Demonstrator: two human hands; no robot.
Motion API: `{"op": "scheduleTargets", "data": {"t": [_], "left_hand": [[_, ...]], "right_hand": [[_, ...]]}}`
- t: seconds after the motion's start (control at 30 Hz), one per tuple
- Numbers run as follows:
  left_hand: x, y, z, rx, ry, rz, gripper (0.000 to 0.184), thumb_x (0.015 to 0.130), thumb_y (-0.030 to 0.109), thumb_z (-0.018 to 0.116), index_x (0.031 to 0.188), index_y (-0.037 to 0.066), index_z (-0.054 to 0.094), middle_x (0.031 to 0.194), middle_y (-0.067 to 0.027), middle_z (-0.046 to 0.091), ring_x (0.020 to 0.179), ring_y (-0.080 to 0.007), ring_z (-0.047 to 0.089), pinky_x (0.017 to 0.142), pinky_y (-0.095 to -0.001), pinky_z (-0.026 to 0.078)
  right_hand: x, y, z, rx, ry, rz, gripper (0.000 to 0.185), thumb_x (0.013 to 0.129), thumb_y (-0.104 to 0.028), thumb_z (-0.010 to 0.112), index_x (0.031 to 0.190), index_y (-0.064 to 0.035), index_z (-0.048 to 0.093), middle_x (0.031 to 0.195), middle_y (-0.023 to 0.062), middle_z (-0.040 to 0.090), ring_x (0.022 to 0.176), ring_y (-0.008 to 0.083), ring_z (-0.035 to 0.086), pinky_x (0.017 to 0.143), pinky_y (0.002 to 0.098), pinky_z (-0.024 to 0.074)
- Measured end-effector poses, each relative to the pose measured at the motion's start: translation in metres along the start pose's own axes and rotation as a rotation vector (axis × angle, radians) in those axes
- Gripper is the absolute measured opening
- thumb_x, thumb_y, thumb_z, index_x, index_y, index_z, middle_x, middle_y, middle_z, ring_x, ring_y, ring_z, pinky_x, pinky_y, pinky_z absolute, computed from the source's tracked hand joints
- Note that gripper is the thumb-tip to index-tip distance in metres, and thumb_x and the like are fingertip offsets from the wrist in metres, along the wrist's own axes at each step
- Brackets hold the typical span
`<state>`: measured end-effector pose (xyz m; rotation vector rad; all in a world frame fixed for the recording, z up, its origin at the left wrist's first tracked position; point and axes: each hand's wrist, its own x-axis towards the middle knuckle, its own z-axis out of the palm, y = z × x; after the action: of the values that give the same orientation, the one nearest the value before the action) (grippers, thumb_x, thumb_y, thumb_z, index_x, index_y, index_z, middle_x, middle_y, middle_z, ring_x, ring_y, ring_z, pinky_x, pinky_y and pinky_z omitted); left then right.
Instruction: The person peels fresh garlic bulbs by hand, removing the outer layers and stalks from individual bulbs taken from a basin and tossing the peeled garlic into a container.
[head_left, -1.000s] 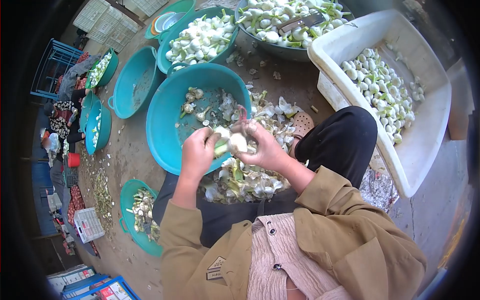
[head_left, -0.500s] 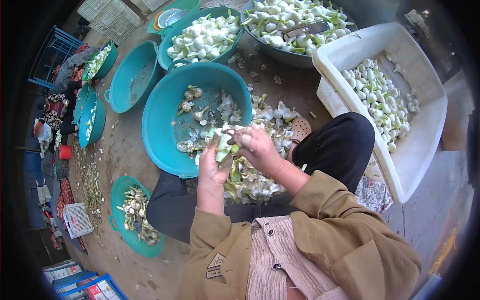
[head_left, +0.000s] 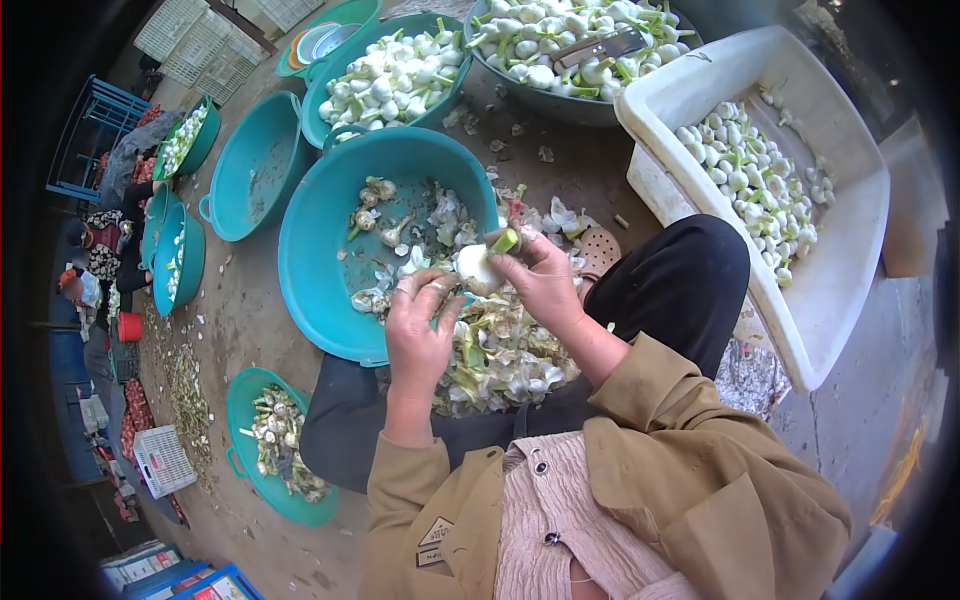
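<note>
In my right hand (head_left: 548, 285) is a white garlic bulb (head_left: 476, 270) with a short green stem stub, gripped near the stem between thumb and fingers. A small reddish thing shows by the right fingers, too unclear to name. My left hand (head_left: 418, 325) is close against the bulb's left side, its fingers bent in. Whatever they pinch, I cannot make out. Both hands are over the near rim of a large teal basin (head_left: 300, 270), which holds a few unpeeled garlic bulbs (head_left: 368, 205) and loose skins. Below them lies a heap of peeled garlic skins (head_left: 500, 355).
White garlic bulbs fill a green basin (head_left: 455, 75), a dark basin (head_left: 590, 112) with a metal tool on top, and part of a white tub (head_left: 850, 260). Another teal basin (head_left: 225, 185) stands left. Unpeeled garlic lies in a green basin (head_left: 240, 410). A person (head_left: 105, 235) sits far left.
The pale green leafy layers held between my hands are gone from view. A smooth white bulb now shows in my right hand, and my left hand has shifted slightly down and left.
</note>
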<state>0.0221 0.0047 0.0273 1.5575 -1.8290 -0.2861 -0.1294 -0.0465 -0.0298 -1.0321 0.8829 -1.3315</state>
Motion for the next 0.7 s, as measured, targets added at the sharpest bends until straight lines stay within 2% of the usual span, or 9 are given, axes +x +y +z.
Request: {"op": "scheduleTargets", "data": {"t": [0.13,0.27,0.33,0.4,0.43,0.6,0.63,0.67,0.7], "left_hand": [[-0.002,0.0,0.016,-0.047,0.01,-0.057,0.018,0.071,0.002,0.069,0.087,0.003,0.061,0.093,-0.0101,0.058,0.084,-0.026,0.058,0.07,-0.0342,0.047],[-0.005,-0.005,0.016,0.087,-0.082,0.075,0.015,0.073,0.005,0.066,0.083,0.004,0.055,0.085,-0.0106,0.054,0.076,-0.0293,0.056,0.064,-0.0378,0.046],[-0.006,-0.005,0.013,0.15,-0.121,0.103,0.016,0.074,0.007,0.065,0.085,0.004,0.054,0.083,-0.011,0.053,0.075,-0.0311,0.055,0.064,-0.0396,0.045],[-0.014,-0.009,0.007,0.21,-0.25,0.19,0.014,0.077,0.008,0.061,0.085,0.004,0.051,0.081,-0.0113,0.051,0.073,-0.0317,0.054,0.063,-0.0405,0.044],[-0.02,-0.014,0.002,0.271,-0.286,0.152,0.012,0.078,0.008,0.06,0.085,0.004,0.051,0.082,-0.0117,0.052,0.075,-0.0321,0.054,0.064,-0.0407,0.044],[-0.043,-0.107,-0.034,0.57,-0.282,-0.146,0.01,0.08,0.01,0.057,0.087,0.004,0.054,0.086,-0.015,0.055,0.079,-0.0337,0.057,0.067,-0.0425,0.045],[-0.048,-0.129,-0.042,0.646,-0.402,-0.276,0.011,0.08,0.011,0.057,0.089,0.004,0.057,0.088,-0.016,0.057,0.081,-0.0341,0.058,0.068,-0.0429,0.046],[-0.048,-0.138,-0.044,0.716,-0.52,-0.411,0.014,0.081,0.012,0.056,0.091,0.004,0.06,0.09,-0.017,0.058,0.083,-0.0345,0.058,0.07,-0.0434,0.047],[-0.049,-0.148,-0.04,0.715,-0.516,-0.421,0.014,0.081,0.012,0.056,0.091,0.004,0.06,0.09,-0.017,0.058,0.083,-0.0345,0.058,0.07,-0.0434,0.047]], "right_hand": [[-0.001,-0.016,0.0,-0.312,-0.109,-0.25,0.02,0.074,-0.003,0.068,0.094,-0.0029,0.065,0.085,0.0059,0.06,0.08,0.0147,0.058,0.072,0.0277,0.0468],[-0.003,-0.007,-0.004,-0.267,-0.091,-0.152,0.02,0.073,-0.004,0.07,0.092,-0.0026,0.064,0.084,0.005,0.059,0.077,0.0125,0.057,0.07,0.0265,0.0462],[0.0,0.004,-0.004,-0.103,-0.024,-0.047,0.02,0.076,-0.009,0.07,0.092,-0.0006,0.062,0.081,0.0037,0.059,0.073,0.0105,0.055,0.066,0.0251,0.0459],[0.007,-0.006,-0.008,0.082,0.246,0.209,0.024,0.079,-0.017,0.07,0.091,0.0001,0.058,0.079,0.0026,0.059,0.068,0.0088,0.054,0.062,0.0231,0.0451],[0.013,0.0,-0.016,0.158,0.283,0.211,0.03,0.081,-0.025,0.069,0.092,-0.0007,0.055,0.077,0.0018,0.058,0.064,0.0075,0.052,0.058,0.0225,0.0444],[0.024,0.0,-0.03,0.648,0.355,0.472,0.038,0.084,-0.043,0.061,0.097,-0.0073,0.052,0.075,-0.0001,0.056,0.056,0.0067,0.049,0.047,0.0193,0.0423],[0.026,-0.002,-0.031,0.803,0.384,0.563,0.039,0.084,-0.046,0.059,0.098,-0.0095,0.051,0.076,-0.0002,0.056,0.055,0.0068,0.049,0.046,0.0186,0.042],[0.027,-0.011,-0.036,1.015,0.276,0.607,0.042,0.082,-0.048,0.06,0.101,-0.0115,0.051,0.08,0.0005,0.057,0.057,0.0081,0.051,0.047,0.0175,0.043],[0.032,-0.018,-0.037,1.136,0.452,0.501,0.051,0.078,-0.049,0.063,0.111,-0.0117,0.05,0.083,0.0028,0.057,0.064,0.009,0.054,0.055,0.0191,0.0479]]}}
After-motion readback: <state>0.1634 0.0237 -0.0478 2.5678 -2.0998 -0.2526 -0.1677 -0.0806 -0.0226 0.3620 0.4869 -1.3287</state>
